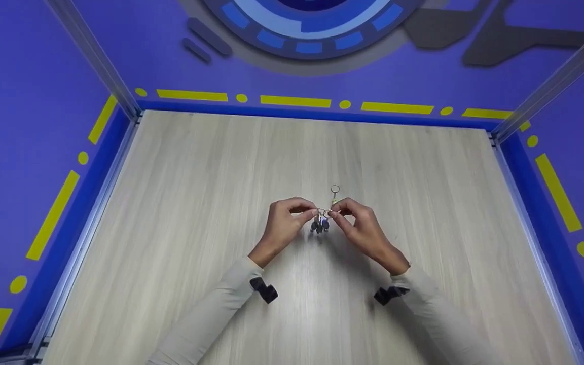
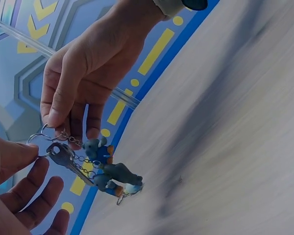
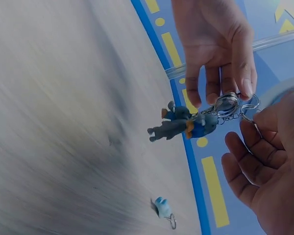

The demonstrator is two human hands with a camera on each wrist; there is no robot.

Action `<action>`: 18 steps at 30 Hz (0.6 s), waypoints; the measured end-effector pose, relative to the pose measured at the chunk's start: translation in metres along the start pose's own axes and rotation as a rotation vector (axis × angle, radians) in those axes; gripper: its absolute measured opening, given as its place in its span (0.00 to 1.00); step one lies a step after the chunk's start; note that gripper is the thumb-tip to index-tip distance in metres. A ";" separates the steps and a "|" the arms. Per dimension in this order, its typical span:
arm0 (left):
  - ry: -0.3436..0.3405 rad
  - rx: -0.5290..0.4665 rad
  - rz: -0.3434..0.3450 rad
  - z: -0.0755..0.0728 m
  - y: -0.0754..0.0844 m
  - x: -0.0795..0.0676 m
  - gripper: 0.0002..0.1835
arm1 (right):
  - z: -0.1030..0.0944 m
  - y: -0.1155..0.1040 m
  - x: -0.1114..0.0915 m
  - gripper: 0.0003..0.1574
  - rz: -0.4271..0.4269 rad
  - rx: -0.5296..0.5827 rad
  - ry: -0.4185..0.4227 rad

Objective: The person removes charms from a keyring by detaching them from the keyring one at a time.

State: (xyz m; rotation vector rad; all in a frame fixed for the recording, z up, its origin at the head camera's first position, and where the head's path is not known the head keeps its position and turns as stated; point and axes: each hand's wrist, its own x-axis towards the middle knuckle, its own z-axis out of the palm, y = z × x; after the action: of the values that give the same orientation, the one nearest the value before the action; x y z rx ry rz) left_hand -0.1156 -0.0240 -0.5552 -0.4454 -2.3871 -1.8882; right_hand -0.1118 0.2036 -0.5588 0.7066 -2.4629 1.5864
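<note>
Above the table, my left hand [image 1: 284,225] and right hand [image 1: 363,228] face each other. Between them, both pinch linked metal key rings [image 1: 324,213] with thumb and fingertips. Several small grey animal figures in blue [image 1: 320,224] dangle on short chains below the rings. A silver key [image 2: 63,155] hangs there too, seen in the left wrist view. In the right wrist view, the left hand [image 3: 218,49] grips the rings from above and the right hand [image 3: 259,161] holds one from the lower right.
A separate keychain with a light blue figure [image 3: 162,208] and its own ring [image 1: 335,188] lies on the wooden table [image 1: 195,177] just beyond my right hand. Blue panels [image 1: 18,126] with yellow marks wall the table at the back and sides.
</note>
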 end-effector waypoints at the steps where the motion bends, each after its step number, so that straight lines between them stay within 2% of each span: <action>1: -0.005 -0.006 -0.006 0.000 -0.001 0.000 0.02 | 0.000 -0.001 -0.001 0.05 0.016 0.018 0.006; 6: -0.039 0.005 -0.022 0.001 -0.002 0.000 0.02 | 0.001 -0.006 -0.003 0.05 0.086 0.121 0.026; 11: -0.068 0.056 -0.003 0.003 0.001 0.003 0.02 | 0.001 -0.011 -0.003 0.04 0.118 0.124 0.037; 14: -0.070 0.064 0.049 0.004 0.003 0.004 0.04 | 0.001 -0.010 -0.004 0.01 0.129 0.109 0.033; 18: -0.042 0.124 0.162 0.006 0.004 0.004 0.03 | 0.000 -0.010 -0.005 0.03 0.125 0.091 0.019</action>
State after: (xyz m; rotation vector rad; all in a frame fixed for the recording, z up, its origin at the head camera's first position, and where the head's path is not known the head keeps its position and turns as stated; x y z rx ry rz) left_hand -0.1178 -0.0168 -0.5524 -0.6519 -2.3952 -1.6696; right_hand -0.1029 0.2018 -0.5529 0.5560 -2.4794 1.7506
